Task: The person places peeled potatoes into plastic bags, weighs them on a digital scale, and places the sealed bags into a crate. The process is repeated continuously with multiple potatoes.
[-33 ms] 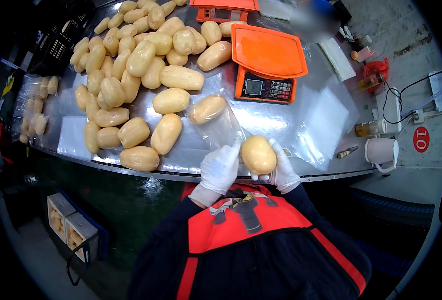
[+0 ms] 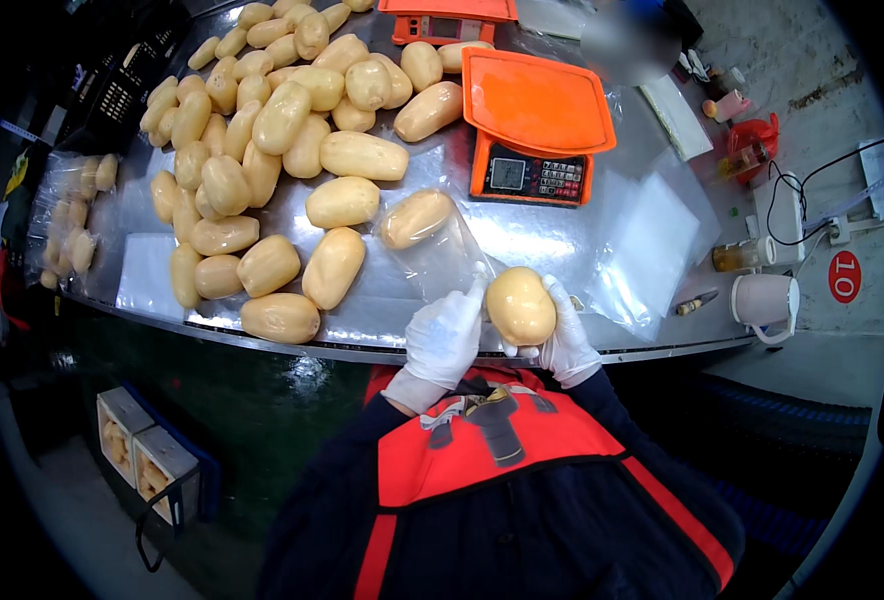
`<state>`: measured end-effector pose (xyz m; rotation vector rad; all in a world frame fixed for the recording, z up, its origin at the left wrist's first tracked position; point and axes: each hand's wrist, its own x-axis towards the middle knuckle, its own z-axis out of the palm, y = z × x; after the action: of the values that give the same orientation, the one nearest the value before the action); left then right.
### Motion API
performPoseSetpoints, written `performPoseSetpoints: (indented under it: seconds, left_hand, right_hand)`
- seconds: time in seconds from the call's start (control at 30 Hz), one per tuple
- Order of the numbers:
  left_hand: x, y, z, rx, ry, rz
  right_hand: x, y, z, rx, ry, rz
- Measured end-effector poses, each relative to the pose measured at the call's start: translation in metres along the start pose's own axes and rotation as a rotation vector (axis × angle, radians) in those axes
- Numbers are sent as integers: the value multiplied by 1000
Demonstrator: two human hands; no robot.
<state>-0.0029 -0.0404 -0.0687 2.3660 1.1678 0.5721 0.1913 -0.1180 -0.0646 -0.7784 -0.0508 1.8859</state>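
My right hand (image 2: 569, 347), in a white glove, holds a pale yellow peeled tuber (image 2: 520, 305) at the near edge of the steel table (image 2: 522, 240). Just to its left, my gloved left hand (image 2: 444, 340) grips the open end of a clear plastic bag (image 2: 442, 262) lying on the table. One tuber (image 2: 415, 218) lies inside that bag at its far end. The held tuber is level with the bag's mouth and just to its right.
A big pile of loose tubers (image 2: 262, 130) covers the table's left and back. An orange scale (image 2: 537, 110) stands behind the bag, with another scale (image 2: 447, 15) farther back. Flat clear bags (image 2: 652, 240) and a white mug (image 2: 762, 298) are at right, bagged tubers (image 2: 72, 210) at left.
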Motion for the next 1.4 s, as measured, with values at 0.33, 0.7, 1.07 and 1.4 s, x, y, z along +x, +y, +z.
performPoseSetpoints:
  seconds: [0.33, 0.7, 1.07, 1.4]
  left_hand:
    - [22, 26, 0, 64, 15, 78]
    - [19, 41, -13, 130, -19, 47]
    - [19, 54, -13, 82, -164, 116]
    - [16, 44, 11, -17, 55, 283]
  right_hand:
    - [20, -20, 32, -889, 246, -207]
    - [5, -8, -4, -94, 192, -100]
    - [39, 2, -10, -417, 299, -229]
    - [48, -12, 44, -1245, 429, -274]
